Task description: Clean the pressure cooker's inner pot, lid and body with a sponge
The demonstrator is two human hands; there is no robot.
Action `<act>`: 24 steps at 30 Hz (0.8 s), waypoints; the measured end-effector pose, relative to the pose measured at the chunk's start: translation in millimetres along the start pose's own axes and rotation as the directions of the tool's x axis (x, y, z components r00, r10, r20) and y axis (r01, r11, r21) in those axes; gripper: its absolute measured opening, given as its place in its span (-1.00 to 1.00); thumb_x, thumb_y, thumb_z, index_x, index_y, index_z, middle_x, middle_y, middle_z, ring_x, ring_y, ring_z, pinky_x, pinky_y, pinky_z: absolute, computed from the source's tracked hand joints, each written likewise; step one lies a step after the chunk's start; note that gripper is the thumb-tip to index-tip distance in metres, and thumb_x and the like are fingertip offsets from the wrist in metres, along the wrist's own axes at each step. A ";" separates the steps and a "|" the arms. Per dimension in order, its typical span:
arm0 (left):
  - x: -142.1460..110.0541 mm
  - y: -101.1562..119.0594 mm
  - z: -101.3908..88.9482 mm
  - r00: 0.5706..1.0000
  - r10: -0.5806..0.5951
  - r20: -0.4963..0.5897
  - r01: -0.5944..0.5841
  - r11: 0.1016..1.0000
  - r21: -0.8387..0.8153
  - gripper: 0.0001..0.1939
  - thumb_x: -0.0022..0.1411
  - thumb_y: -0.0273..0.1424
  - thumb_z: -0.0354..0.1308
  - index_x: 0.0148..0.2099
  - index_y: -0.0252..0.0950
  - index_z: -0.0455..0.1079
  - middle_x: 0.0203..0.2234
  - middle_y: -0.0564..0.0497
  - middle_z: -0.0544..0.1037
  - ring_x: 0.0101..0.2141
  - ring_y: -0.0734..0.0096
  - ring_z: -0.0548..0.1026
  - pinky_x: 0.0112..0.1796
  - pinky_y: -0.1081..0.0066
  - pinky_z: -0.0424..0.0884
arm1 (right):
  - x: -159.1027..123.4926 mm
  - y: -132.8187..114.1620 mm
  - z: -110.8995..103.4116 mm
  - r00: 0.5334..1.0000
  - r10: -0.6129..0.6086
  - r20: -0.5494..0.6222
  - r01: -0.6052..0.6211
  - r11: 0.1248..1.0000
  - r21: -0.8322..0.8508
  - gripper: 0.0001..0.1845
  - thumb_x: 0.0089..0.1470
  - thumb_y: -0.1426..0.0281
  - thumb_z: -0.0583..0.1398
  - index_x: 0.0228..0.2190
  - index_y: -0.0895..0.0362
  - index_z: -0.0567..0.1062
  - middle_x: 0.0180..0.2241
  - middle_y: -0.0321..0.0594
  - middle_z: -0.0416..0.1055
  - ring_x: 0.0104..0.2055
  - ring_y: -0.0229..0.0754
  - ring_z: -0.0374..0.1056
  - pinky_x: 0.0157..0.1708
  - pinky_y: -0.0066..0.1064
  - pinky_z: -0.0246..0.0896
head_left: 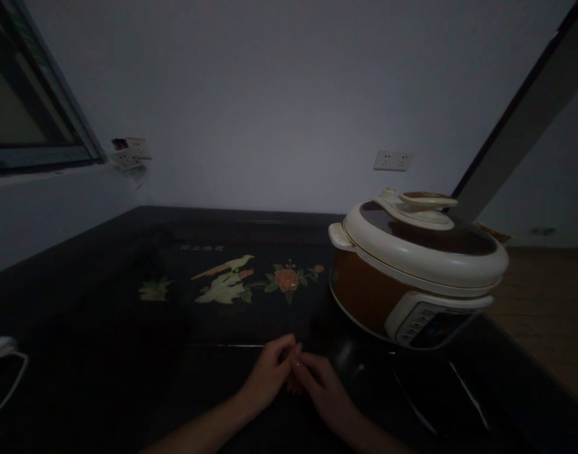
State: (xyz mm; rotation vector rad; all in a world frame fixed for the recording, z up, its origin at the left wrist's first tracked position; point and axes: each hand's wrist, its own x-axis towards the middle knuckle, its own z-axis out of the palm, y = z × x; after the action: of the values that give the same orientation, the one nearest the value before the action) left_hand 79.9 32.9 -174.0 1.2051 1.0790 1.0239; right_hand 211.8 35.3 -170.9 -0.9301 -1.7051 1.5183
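Observation:
My left hand (272, 367) and my right hand (323, 384) meet low in the middle of the head view, above the black table (185, 384). Their fingertips touch, and the fingers of both are curled closed. No object shows between them; the undersides of the fingers are partly hidden. To the right of my hands stands an electric cooker (365, 290) with a brown body, a cream rim and a control panel at its front. Its lid (407, 249) is on, and neither hand touches it.
A bird-and-flower picture (225, 287) decorates the tabletop beyond my hands. At the left edge lies a white object with a cord-like loop (21, 372). Wall sockets (392, 161) sit behind the cooker, more sockets (128, 157) in the left corner. Wooden floor (544, 302) shows at right.

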 end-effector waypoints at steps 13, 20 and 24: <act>-0.3 -1.5 0.5 1.000 0.014 0.009 -0.014 1.000 0.001 -0.47 0.11 0.14 0.03 -0.49 -0.24 0.15 -0.75 0.20 0.24 -0.71 0.56 0.24 -0.66 0.52 0.13 | -1.7 4.2 -1.1 1.000 -0.001 -0.011 0.001 1.000 -0.005 -0.46 0.14 -0.05 0.05 -0.51 0.15 0.43 -0.54 -0.29 0.34 -0.46 -0.26 0.27 -0.40 -0.43 0.14; -0.9 -0.5 0.2 0.999 0.033 -0.010 -0.033 0.999 0.032 -0.47 0.12 0.13 0.03 -0.49 -0.25 0.16 -0.72 0.20 0.22 -0.70 0.58 0.22 -0.64 0.52 0.14 | -1.4 2.0 -0.4 0.999 0.019 -0.026 -0.019 1.000 -0.010 -0.39 0.07 -0.15 0.04 -0.53 0.15 0.42 -0.55 -0.28 0.33 -0.46 -0.24 0.26 -0.39 -0.41 0.14; -2.0 3.2 0.5 1.000 0.016 0.000 -0.016 1.000 0.027 -0.46 0.10 0.15 0.02 -0.50 -0.25 0.15 -0.73 0.20 0.23 -0.71 0.57 0.23 -0.66 0.52 0.12 | -2.5 3.4 -0.9 1.000 0.007 -0.019 -0.008 1.000 -0.009 -0.40 0.09 -0.12 0.04 -0.53 0.15 0.42 -0.55 -0.28 0.34 -0.46 -0.24 0.27 -0.40 -0.42 0.14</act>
State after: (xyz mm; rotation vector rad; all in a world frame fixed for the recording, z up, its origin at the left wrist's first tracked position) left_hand 79.9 31.2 -170.7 1.2373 1.0882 1.0241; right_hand 214.2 34.0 -174.3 -0.9533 -1.6982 1.5035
